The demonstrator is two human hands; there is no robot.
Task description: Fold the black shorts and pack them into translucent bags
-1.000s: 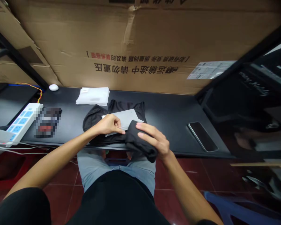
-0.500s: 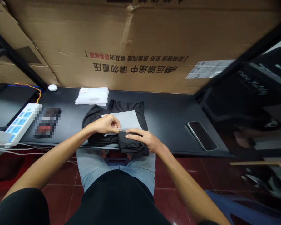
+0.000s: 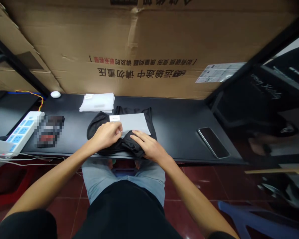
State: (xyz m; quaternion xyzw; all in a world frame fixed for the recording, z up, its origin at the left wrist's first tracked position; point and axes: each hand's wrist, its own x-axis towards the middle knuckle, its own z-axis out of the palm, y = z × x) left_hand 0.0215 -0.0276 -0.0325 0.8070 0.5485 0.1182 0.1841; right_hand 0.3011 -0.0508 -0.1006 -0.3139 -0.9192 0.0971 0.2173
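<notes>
The left hand (image 3: 106,135) rests at the lower edge of a grey sheet (image 3: 132,122), its fingers (image 3: 117,130) curled and close together. Whether they pinch the sheet cannot be determined from this view. The right hand (image 3: 149,147) lies palm-down on a black garment (image 3: 126,145), its fingers (image 3: 142,136) slightly spread and pressing on the cloth. The garment sits on a black desk (image 3: 176,113), directly in front of the person, with its lower part gathered under the hands and its upper part extending beneath the sheet. A small white label (image 3: 114,118) is fixed at the sheet's upper left corner (its print is too small to read).

Behind the garment lies a stack of white sheets (image 3: 96,103). To the left are a white power strip (image 3: 22,132) and a pixelated object (image 3: 49,131); to the right, a smartphone (image 3: 213,142) lies face-up. A printed cardboard carton (image 3: 114,49) stands along the desk's far edge.
</notes>
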